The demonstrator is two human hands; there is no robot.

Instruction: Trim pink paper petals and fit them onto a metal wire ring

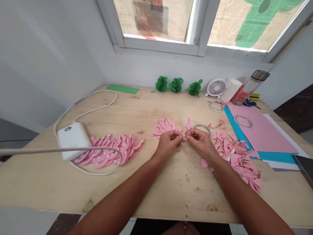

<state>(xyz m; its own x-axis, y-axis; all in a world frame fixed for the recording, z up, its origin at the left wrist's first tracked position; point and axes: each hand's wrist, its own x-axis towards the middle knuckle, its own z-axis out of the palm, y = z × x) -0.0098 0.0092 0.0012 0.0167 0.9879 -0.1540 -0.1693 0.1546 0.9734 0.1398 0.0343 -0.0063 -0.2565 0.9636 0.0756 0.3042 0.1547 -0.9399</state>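
Three green paper figures (pixel 176 85) are seemingly completed; one small pink piece (pixel 184 135), apparently unfinished, is pinched by left hand (pixel 169 141) and right hand (pixel 201 142).

The left hand (pixel 170 140) and the right hand (pixel 201 141) meet above the middle of the table (pixel 151 192), jointly pinching a small pink paper piece (pixel 184 135). Behind the left hand lies a cluster of pink cutouts (pixel 165 126). A narrow ring (pixel 201 125) (partly hidden by the right hand) lies flat. At left, a white device (pixel 73 138) adjoins a heap of curved pink strips (pixel 122 148). At right, a pile of pink scraps (pixel 237 156) lies near a pink sheet (pixel 269 133) carrying a second ring (pixel 250 124). At the back: three green paper ornaments (pixel 176 85), a small fan (pixel 216 87) and a clear bottle (pixel 249 87).
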